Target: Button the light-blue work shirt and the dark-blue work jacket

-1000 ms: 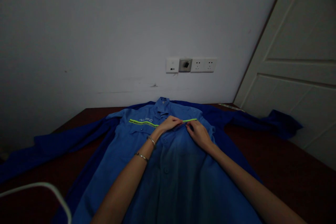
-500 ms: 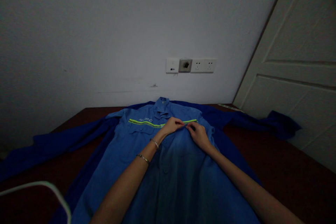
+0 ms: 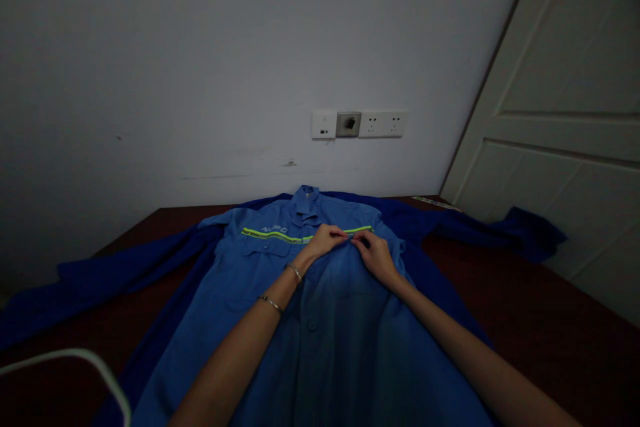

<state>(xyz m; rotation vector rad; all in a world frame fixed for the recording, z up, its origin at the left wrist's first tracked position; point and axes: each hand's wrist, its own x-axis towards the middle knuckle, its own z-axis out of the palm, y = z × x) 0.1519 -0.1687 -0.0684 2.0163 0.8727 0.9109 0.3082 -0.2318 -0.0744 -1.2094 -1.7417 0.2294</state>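
A light blue work shirt (image 3: 250, 293) with a yellow-green stripe across its chest lies front up, collar toward the wall. Over the chest pocket on the right side, my left hand (image 3: 326, 240) and my right hand (image 3: 374, 255) pinch the cloth of the pocket flap, fingertips close together. What exactly sits between the fingertips is too small and dark to make out. Two bracelets circle my left wrist and forearm. Beneath the shirt is a darker blue garment (image 3: 120, 273), its sleeves spread out to both sides.
The dark red tabletop (image 3: 530, 327) meets a pale wall (image 3: 200, 80) with sockets and switches (image 3: 360, 125). On the right stands a white panelled door (image 3: 560, 127). A white cable (image 3: 75, 353) curves across the lower left. A thin strip (image 3: 435, 203) lies near the wall.
Both hands stay at the pocket flap with almost the same pinch. The whole view has shifted slightly, so everything appears a little further left.
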